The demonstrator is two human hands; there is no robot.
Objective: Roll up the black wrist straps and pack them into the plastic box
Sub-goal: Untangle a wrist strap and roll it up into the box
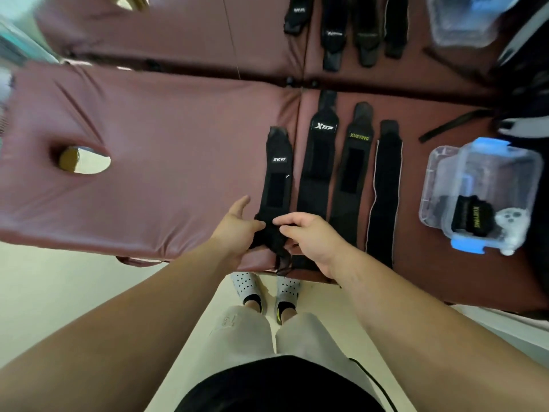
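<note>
Two pinches on leftmost strap — left hand, right hand; XTEP strap, XUEYING strap alongside.

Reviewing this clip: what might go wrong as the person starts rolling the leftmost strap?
1. The leftmost strap is bunched between the left hand and right hand, so the roll may start crooked or loose.
2. Its near end reaches the table edge and might slip toward the floor.
</note>
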